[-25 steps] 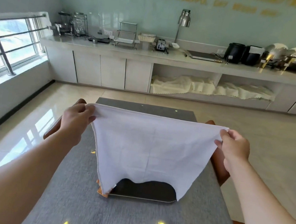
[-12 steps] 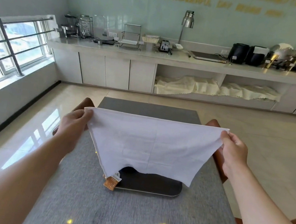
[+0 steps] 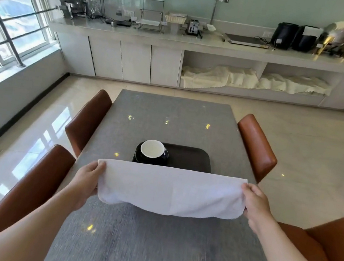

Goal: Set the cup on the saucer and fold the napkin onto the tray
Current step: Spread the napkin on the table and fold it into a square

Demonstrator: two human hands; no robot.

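The grey table [image 3: 162,251] runs away beneath both hands, and the dark tray [image 3: 189,158] lies on it just beyond the held cloth. The white napkin [image 3: 171,190] hangs doubled between the hands, above the table, its lower fold sagging. It looks light, soft and limp, likely to droop wherever unsupported, so the ends are the sensible places to hold. On the tray's left part, beyond the left hand, the cup [image 3: 152,149] sits on the dark saucer [image 3: 140,159]. The left hand [image 3: 88,179] is pinched shut on the napkin's left end, and the right hand [image 3: 255,204] on its right end.
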